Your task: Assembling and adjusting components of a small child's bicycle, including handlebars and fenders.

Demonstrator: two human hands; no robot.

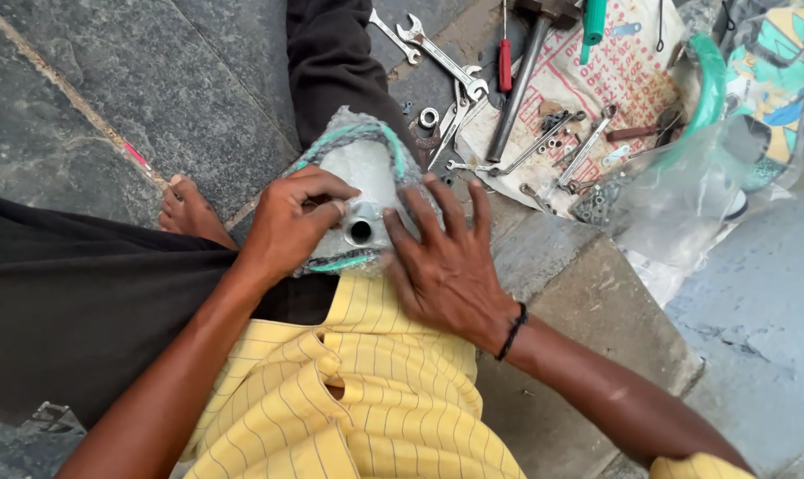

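Note:
A grey metal part (366,177) with a round opening (361,231) rests against my lap, partly wrapped in bubble wrap with a green cord (393,146) around it. My left hand (286,222) grips the wrap at the part's left side, fingers curled over its edge beside the opening. My right hand (446,257) lies flat on the right side of the wrapped part, fingers spread, a black band on the wrist.
Several spanners (437,53), a red-handled screwdriver (505,66), a hammer (521,75), nuts and bolts lie on a printed sack (615,80) at the upper right. Clear plastic bags (686,204) sit at right. My bare foot (189,213) rests on the stone floor.

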